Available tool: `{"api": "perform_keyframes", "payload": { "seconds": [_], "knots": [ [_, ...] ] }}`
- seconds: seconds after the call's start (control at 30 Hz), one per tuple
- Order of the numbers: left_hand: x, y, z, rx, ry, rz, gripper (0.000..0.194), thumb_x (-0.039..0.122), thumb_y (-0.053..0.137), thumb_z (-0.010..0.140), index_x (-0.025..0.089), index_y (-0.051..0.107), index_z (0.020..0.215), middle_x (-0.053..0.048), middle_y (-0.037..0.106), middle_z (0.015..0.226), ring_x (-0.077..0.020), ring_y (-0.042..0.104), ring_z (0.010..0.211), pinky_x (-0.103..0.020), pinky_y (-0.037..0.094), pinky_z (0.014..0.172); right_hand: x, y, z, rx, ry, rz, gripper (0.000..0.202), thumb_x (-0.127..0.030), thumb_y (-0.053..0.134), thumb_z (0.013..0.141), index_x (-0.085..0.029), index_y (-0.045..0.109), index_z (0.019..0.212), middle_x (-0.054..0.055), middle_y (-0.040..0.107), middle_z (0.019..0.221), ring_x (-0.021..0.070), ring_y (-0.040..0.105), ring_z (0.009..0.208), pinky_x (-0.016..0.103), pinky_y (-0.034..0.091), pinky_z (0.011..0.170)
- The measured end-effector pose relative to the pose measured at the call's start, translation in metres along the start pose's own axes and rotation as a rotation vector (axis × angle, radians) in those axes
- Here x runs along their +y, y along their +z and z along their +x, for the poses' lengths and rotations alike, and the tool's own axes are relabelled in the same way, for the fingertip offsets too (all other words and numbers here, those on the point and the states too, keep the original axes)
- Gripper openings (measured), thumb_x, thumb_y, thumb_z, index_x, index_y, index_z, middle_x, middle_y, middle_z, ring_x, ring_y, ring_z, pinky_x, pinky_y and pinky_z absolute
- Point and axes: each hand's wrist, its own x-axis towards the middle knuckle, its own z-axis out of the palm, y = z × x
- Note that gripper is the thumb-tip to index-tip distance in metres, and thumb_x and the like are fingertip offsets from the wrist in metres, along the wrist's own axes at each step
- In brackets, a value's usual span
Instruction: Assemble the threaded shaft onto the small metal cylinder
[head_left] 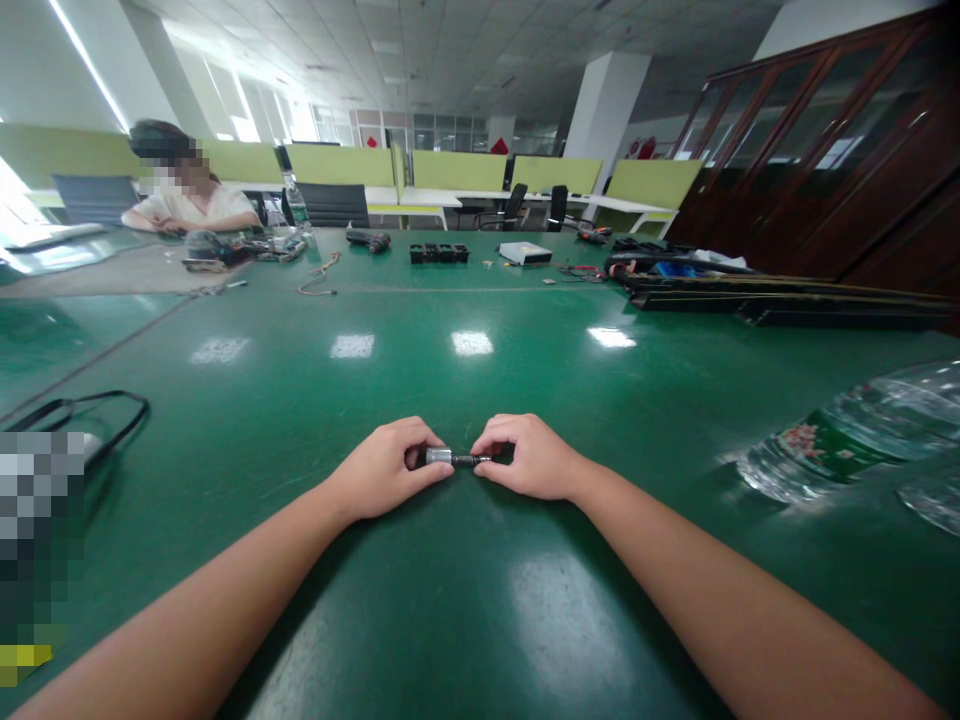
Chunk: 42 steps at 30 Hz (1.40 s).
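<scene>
- Work in hand: a slim metal part, located on the bench side well left of the large clear bottle.
- Left hand: thumb and fingers pinched on the silver barrel. Right hand, nearer the bottle: pinched on the part's thinner end.
- Progress, as judged: handling under way; barrel and dark shaft stand in line. Whether they are fully joined, and what remains, cannot be determined.
- Containers: the bottle bears a green label; fill level not established. A second clear vessel, cut by the frame, stands just beside it.
- Beyond the bottle: glass-doored cabinet, contents not discernible.
</scene>
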Motion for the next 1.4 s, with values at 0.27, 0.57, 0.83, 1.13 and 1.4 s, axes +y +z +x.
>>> {"api": "perform_keyframes", "payload": {
  "seconds": [0.27, 0.57, 0.83, 1.13, 1.4],
  "knots": [
    [0.001, -0.001, 0.000, -0.002, 0.004, -0.003, 0.025, 0.040, 0.064, 0.086, 0.018, 0.069, 0.094, -0.002, 0.061, 0.081, -0.0138, 0.054, 0.069, -0.025, 0.041, 0.064, 0.002, -0.002, -0.001, 0.012, -0.009, -0.026, 0.008, -0.016, 0.073, 0.072, -0.017, 0.073, 0.080, 0.002, 0.064, 0.072, 0.0133, 0.057, 0.069, 0.025, 0.044, 0.066],
    [0.002, -0.001, 0.000, -0.006, 0.004, -0.007, 0.025, 0.041, 0.064, 0.085, 0.017, 0.069, 0.094, -0.002, 0.061, 0.081, -0.0140, 0.054, 0.069, -0.025, 0.041, 0.063, 0.003, -0.006, -0.003, 0.015, 0.004, -0.032, 0.007, -0.016, 0.073, 0.071, -0.017, 0.073, 0.078, 0.002, 0.064, 0.072, 0.0133, 0.056, 0.068, 0.025, 0.044, 0.065],
    [0.001, 0.000, 0.000, -0.004, -0.009, -0.011, 0.026, 0.042, 0.064, 0.085, 0.018, 0.069, 0.094, -0.001, 0.060, 0.078, -0.0138, 0.053, 0.067, -0.025, 0.040, 0.062, 0.014, -0.019, -0.007, -0.012, 0.070, -0.093, 0.006, -0.017, 0.072, 0.070, -0.016, 0.073, 0.076, 0.002, 0.064, 0.071, 0.0126, 0.056, 0.065, 0.025, 0.044, 0.063],
    [0.001, -0.001, 0.000, 0.010, -0.001, -0.015, 0.025, 0.041, 0.065, 0.085, 0.018, 0.069, 0.093, -0.001, 0.061, 0.078, -0.0137, 0.053, 0.067, -0.025, 0.040, 0.062, 0.009, -0.018, -0.007, -0.029, 0.057, -0.069, 0.005, -0.016, 0.072, 0.070, -0.017, 0.073, 0.075, 0.001, 0.064, 0.070, 0.0124, 0.057, 0.065, 0.025, 0.044, 0.063],
    [0.001, 0.001, 0.001, 0.016, 0.002, -0.011, 0.027, 0.044, 0.063, 0.085, 0.018, 0.069, 0.092, -0.001, 0.061, 0.077, -0.0136, 0.053, 0.066, -0.024, 0.040, 0.061, 0.005, -0.008, -0.003, 0.010, 0.030, -0.030, 0.008, -0.018, 0.073, 0.073, -0.017, 0.074, 0.081, 0.002, 0.065, 0.073, 0.0135, 0.058, 0.069, 0.025, 0.045, 0.065]
  ]
}}
